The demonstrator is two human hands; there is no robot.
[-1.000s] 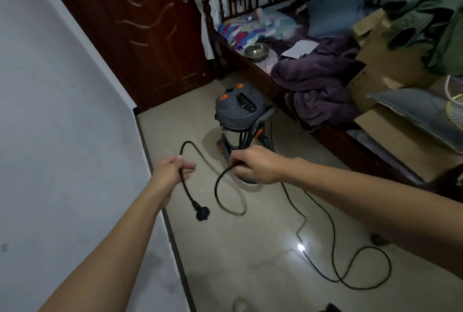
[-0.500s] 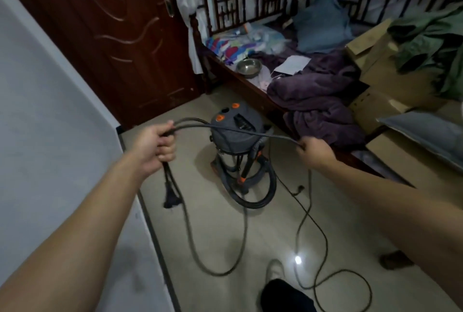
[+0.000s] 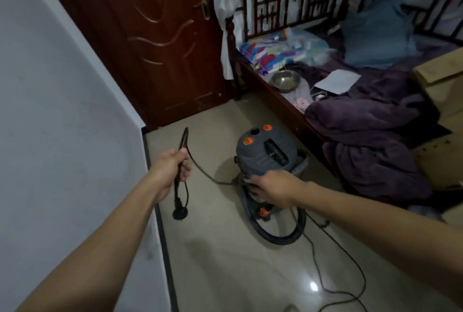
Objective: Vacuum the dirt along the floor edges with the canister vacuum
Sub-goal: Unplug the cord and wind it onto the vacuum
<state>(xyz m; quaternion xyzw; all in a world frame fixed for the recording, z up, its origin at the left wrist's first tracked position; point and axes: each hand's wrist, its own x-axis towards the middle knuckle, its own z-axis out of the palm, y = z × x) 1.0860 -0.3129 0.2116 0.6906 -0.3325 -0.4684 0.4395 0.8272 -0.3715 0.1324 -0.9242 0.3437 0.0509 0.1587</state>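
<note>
A grey canister vacuum (image 3: pixel 266 152) with orange buttons stands on the beige tile floor beside the bed. Its dark hose (image 3: pixel 278 235) curls round its base. My left hand (image 3: pixel 172 167) grips a folded bundle of the black power cord (image 3: pixel 184 140), and the plug (image 3: pixel 180 213) hangs below my fist. From there the cord runs across to my right hand (image 3: pixel 271 186), which pinches it in front of the vacuum's lower body. More cord trails over the floor at the lower right.
A white wall (image 3: pixel 62 136) with a dark baseboard runs along the left. A brown door (image 3: pixel 150 43) closes the far corner. A wooden bed (image 3: pixel 283 108) on the right carries a purple blanket (image 3: pixel 370 141), a metal bowl (image 3: pixel 286 80), cardboard and clothes.
My right hand moved from out at the right back in to the vacuum's front. My left hand holds an extra fold of cord, and the stretch between the hands is shorter.
</note>
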